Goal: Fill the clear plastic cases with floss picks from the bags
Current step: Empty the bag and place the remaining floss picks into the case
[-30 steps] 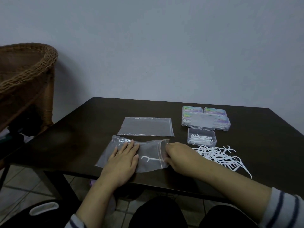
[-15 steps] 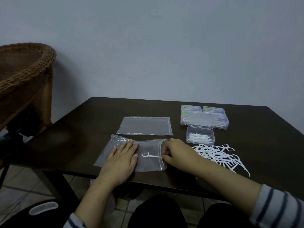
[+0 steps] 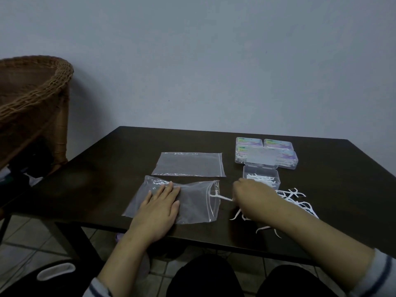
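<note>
Left hand (image 3: 159, 207) flat, pinning bag (image 3: 182, 202) | right hand (image 3: 249, 195) pinching floss pick (image 3: 220, 197) at bag mouth | risk: pick snags zip edge, slips free

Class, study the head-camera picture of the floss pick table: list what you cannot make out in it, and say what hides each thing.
- Right hand fingertips on the floss pick: head view, hidden behind the hand's own back.
- Part of the loose pick pile: head view, covered by the right forearm.
- Labels on the closed cases: head view, too small and dim to read.
- Open case pick count: head view, tangled, too small.
- Wicker chair: cut off by the left edge.
</note>
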